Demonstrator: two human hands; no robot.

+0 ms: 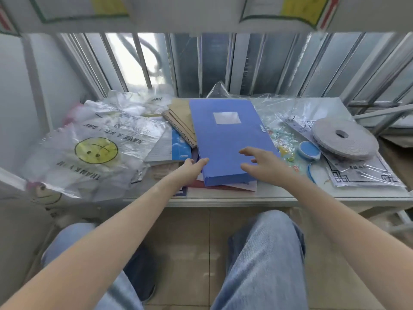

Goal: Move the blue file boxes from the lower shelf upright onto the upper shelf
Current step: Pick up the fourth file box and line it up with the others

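Observation:
A blue file box [228, 135] lies flat on the lower shelf [245, 199], resting on a pile of papers and notebooks, with a pale label square on its top face. My left hand [192, 167] has its fingers stretched out against the box's near left corner. My right hand [260, 163] hovers with fingers spread over the box's near right part. Neither hand grips the box. The edge of the upper shelf [201, 14] runs across the top of the view.
Clear plastic bags, one with a yellow smiley face [96, 151], cover the shelf's left side. Spiral notebooks [178, 124] lie left of the box. A grey tape roll [344, 138], a blue round tape [309, 149] and wrapped sheets lie on the right. Metal bars stand behind.

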